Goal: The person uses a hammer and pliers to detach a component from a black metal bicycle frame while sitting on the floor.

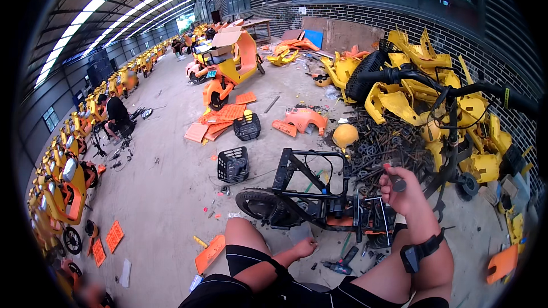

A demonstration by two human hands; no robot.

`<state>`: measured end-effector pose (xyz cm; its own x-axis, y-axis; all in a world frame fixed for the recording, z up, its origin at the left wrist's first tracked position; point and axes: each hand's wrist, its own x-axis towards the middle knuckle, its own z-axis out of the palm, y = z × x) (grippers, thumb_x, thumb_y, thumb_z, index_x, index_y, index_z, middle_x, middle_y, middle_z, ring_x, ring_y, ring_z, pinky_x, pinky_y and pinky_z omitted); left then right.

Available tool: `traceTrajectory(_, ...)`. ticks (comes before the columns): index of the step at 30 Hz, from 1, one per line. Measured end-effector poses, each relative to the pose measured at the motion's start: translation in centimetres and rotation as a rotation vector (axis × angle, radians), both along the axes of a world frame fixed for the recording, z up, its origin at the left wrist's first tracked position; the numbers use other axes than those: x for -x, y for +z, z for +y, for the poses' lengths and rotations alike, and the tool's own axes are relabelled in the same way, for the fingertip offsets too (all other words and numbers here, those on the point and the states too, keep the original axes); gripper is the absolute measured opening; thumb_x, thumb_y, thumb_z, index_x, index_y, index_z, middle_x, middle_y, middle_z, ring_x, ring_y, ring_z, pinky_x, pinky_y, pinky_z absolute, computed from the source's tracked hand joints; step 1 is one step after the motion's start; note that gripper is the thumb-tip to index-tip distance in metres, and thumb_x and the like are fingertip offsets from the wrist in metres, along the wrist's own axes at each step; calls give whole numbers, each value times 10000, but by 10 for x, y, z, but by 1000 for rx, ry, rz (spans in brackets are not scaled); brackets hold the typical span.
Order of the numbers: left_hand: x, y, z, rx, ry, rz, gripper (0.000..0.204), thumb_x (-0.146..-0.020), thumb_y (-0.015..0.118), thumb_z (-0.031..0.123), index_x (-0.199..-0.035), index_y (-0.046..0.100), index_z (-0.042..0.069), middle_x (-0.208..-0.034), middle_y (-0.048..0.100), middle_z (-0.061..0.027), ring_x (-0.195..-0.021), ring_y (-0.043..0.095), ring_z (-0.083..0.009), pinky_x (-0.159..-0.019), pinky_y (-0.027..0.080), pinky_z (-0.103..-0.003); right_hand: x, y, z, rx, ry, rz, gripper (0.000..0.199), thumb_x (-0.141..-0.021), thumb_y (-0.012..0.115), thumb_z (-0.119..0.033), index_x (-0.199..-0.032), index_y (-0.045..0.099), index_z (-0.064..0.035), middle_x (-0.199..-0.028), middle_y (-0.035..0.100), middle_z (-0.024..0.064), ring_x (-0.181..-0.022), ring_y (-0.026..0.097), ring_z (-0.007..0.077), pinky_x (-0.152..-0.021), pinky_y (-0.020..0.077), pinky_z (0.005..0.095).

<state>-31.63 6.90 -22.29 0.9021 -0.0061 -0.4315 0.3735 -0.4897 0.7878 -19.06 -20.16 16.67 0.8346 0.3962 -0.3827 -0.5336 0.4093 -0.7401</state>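
Note:
In front of my knees lies a stripped black scooter frame (311,194) with its rear wheel (260,202) on the left. My right hand (408,191) is raised above the frame's right end, its fingers wrapped round a dark cylindrical thing with a red end (398,183); its exact kind is unclear. Beside my left thigh, my left hand (305,247) is closed just below the frame. Whatever it holds, if anything, is hidden. A grey flat piece (299,231) shows behind that hand. On the floor between my legs rests a cordless drill (339,265).
Dark metal parts (382,142) and yellow body panels (405,102) are heaped at the right. Black handlebars (445,85) stand close by. Black baskets (232,165) and orange panels (220,120) lie ahead. Another person (118,115) sits at the left near rows of yellow scooters (71,185).

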Motion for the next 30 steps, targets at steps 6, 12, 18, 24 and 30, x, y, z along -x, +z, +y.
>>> traceTrajectory(6, -13, 56, -29, 349, -33, 55, 333, -1036, 507, 289, -1295, 560, 87, -860, 578, 1, -672, 503, -96, -576, 425, -271, 1, 8, -16, -22, 61, -12, 198, -906, 613, -302, -984, 585, -121, -791, 649, 83, -618, 578, 175, -567, 452, 321)
traceTrajectory(12, -44, 153, -27, 665, 97, -236, 358, -1047, 465, 155, -1398, 501, 98, -980, 611, -15, -732, 523, -70, -603, 401, -206, 24, 12, -12, -41, 111, -52, 302, -899, 635, -331, -970, 599, -40, -822, 660, 116, -611, 600, 181, -574, 469, 326)
traceTrajectory(18, -97, 254, -40, 706, 110, -543, 440, -1038, 479, 82, -1468, 389, 93, -1067, 651, -59, -717, 570, -66, -543, 399, -192, 31, 19, -12, 0, 124, -21, 349, -893, 646, -355, -990, 604, -22, -803, 667, 102, -611, 608, 180, -574, 483, 309)
traceTrajectory(24, -164, 249, -28, 492, 73, -368, 489, -1013, 528, 99, -1468, 365, 26, -1071, 693, -84, -713, 651, -104, -481, 447, -205, 12, 8, -5, 19, 139, -45, 266, -910, 627, -358, -972, 588, -102, -787, 654, 67, -609, 601, 154, -564, 487, 294)
traceTrajectory(30, -201, 230, -39, 503, 130, -269, 453, -992, 552, 91, -1391, 383, -39, -1084, 700, -142, -696, 667, -145, -482, 456, -229, -8, 11, 7, 40, 147, -45, 307, -955, 587, -388, -1008, 565, -87, -773, 655, 45, -582, 594, 125, -534, 483, 277)
